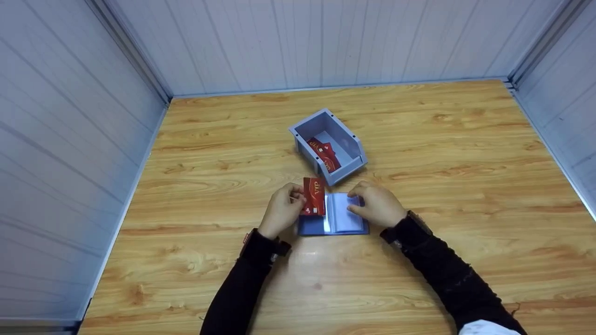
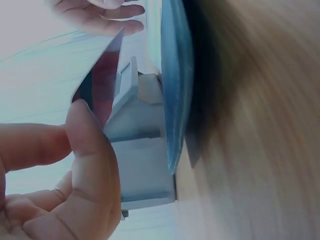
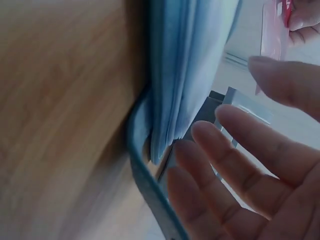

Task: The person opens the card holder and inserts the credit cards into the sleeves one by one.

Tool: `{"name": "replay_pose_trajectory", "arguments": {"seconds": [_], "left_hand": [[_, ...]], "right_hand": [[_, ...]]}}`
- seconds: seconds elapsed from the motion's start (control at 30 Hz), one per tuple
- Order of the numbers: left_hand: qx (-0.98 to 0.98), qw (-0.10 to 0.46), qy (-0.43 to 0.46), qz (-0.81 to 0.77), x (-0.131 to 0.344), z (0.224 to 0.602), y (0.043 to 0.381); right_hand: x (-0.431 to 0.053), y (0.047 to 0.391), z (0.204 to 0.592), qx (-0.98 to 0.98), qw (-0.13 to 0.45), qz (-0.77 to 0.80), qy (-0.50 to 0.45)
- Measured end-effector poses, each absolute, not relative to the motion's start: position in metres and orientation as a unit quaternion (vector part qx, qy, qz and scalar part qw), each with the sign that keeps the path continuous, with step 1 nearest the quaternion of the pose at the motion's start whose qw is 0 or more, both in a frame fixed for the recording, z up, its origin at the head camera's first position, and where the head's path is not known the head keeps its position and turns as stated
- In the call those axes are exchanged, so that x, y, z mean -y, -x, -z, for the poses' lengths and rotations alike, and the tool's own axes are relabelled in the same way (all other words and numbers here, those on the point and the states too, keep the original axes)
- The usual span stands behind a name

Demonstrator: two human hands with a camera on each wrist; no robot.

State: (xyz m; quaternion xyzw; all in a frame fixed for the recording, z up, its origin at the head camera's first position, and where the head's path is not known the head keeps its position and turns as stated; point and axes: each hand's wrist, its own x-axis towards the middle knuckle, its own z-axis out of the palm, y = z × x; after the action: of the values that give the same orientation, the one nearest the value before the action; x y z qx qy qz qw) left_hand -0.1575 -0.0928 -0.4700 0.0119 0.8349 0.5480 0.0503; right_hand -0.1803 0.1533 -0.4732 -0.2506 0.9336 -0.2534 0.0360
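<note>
1. Left hand [image 1: 283, 210]: thumb and fingers closed in a pinch on the left edge of a red card [image 1: 314, 197]. Grip narrow, just the card between the digits; the left wrist view shows the same pinch, with thumb laid along the card's near end.
2. Red card: held above the left half of an open booklet [image 1: 311, 226], clear of the table, tilted in the left wrist view. Gold "VIP" lettering toward its far end, small white marks toward the near end.
3. Right hand [image 1: 379, 205]: nothing seen in its grasp. Fingers loosely bent, wide gap between thumb and fingers in the right wrist view. Positioned at the right edge of the booklet; cannot tell whether fingertips touch it.
4. Booklet: flat on the table [image 1: 186, 209], spread between the 2 hands. Blue cover bare on the left half; pale sleeves [image 1: 348, 216] stacked on the right half. Right wrist view shows several layers, the cover's edge bending away from them.
5. Grey bin [image 1: 348, 173]: upright on the table, just beyond the booklet, set at an angle. At least 2 more red cards [image 1: 328, 159] lie overlapped inside, gold lettering showing.
6. Surroundings: wood-grain tabletop, pale panel walls [image 1: 298, 46] on 3 sides. Black sleeves [image 1: 240, 286] on both arms, a dark band at each wrist.
</note>
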Motion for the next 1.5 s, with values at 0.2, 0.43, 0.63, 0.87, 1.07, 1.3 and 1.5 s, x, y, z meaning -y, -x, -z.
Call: {"name": "replay_pose_trajectory", "arguments": {"seconds": [0.2, 0.43, 0.63, 0.87, 1.07, 1.3, 1.5], "left_hand": [[-0.833, 0.079, -0.003, -0.548, 0.097, 0.474, 0.159], [-0.834, 0.098, -0.023, -0.543, 0.098, 0.478, 0.158], [-0.830, 0.107, -0.041, -0.545, 0.094, 0.483, 0.159], [-0.829, 0.115, -0.048, -0.545, 0.085, 0.481, 0.159], [-0.821, 0.131, -0.043, -0.554, 0.079, 0.481, 0.159], [-0.826, 0.151, -0.042, -0.542, 0.074, 0.480, 0.158], [-0.837, 0.169, -0.052, -0.518, 0.072, 0.479, 0.156]], "right_hand": [[-0.154, 0.179, 0.475, -0.940, 0.044, 0.211, 0.264], [-0.152, 0.177, 0.474, -0.944, 0.059, 0.187, 0.264], [-0.152, 0.178, 0.476, -0.945, 0.054, 0.187, 0.264], [-0.152, 0.177, 0.476, -0.944, 0.040, 0.192, 0.266], [-0.153, 0.177, 0.476, -0.946, 0.049, 0.202, 0.247], [-0.153, 0.177, 0.477, -0.947, 0.056, 0.203, 0.243], [-0.153, 0.178, 0.478, -0.946, 0.060, 0.204, 0.245]]}}
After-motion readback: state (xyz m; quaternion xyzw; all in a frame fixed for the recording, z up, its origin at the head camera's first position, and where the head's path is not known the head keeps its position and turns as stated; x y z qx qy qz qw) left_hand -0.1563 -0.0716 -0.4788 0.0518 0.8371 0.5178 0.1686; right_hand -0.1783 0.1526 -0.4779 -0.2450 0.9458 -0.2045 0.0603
